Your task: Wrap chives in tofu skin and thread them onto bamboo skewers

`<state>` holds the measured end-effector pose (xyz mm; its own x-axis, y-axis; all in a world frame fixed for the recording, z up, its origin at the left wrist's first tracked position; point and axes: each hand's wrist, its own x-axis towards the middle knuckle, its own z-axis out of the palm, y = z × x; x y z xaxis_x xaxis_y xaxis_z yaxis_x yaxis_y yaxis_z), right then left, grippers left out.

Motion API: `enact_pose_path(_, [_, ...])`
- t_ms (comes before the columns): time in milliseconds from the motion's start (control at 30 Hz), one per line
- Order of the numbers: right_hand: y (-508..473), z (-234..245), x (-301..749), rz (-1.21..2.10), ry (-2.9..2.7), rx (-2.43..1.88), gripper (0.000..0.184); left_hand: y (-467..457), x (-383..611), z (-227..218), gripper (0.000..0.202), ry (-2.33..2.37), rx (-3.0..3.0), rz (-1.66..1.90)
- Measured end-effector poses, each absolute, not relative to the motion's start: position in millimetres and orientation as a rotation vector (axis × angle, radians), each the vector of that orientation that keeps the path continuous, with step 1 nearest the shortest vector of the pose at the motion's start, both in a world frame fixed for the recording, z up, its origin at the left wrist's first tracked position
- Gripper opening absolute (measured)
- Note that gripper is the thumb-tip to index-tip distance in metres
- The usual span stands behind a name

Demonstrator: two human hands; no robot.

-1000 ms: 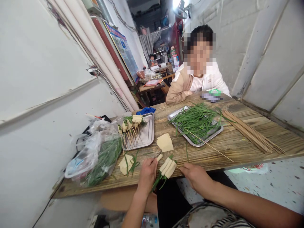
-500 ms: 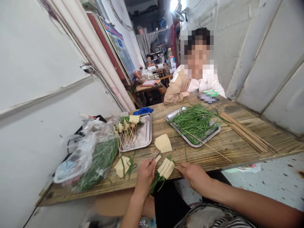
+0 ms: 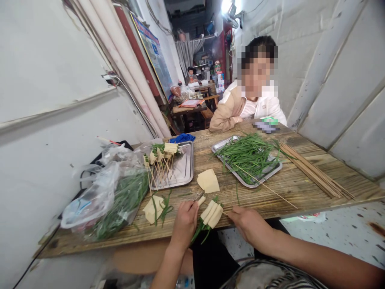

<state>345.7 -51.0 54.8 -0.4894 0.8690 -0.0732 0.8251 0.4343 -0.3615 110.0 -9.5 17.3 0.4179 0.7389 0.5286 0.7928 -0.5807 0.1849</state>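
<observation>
At the near edge of the wooden table (image 3: pixel 288 184), my left hand (image 3: pixel 185 222) is closed around a bunch of green chives wrapped in pale tofu-skin rolls (image 3: pixel 211 213). My right hand (image 3: pixel 245 222) pinches the end of a thin bamboo skewer that runs into those rolls. A small roll (image 3: pixel 201 199) sticks out above my left fingers. Loose tofu-skin sheets (image 3: pixel 208 180) lie just beyond my hands, and another sheet with chives (image 3: pixel 154 208) lies to the left.
A steel tray (image 3: pixel 182 172) holds several finished skewers (image 3: pixel 161 158). A second tray (image 3: pixel 272 170) is heaped with chives (image 3: pixel 248 154). Bamboo skewers (image 3: pixel 315 174) lie at right, a plastic bag of chives (image 3: pixel 116 196) at left. A person (image 3: pixel 251 108) sits at the far end.
My hands stay on the rolls and skewer in almost the same pose. The view has shifted slightly as my head moved.
</observation>
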Motion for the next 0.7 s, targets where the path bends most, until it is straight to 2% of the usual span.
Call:
enact_pose_path(367, [-51.9, 48.3, 345.0, 0.522, -2.546, -1.52, 0.025, -9.0, 109.9, 17.4, 0.023, -1.421, -2.595, -0.901])
enact_pose_path(700, [-49.0, 51.2, 341.6, 0.547, -2.581, -1.528, 0.031, -8.3, 105.4, 8.4, 0.024, -1.4, -2.599, -0.948])
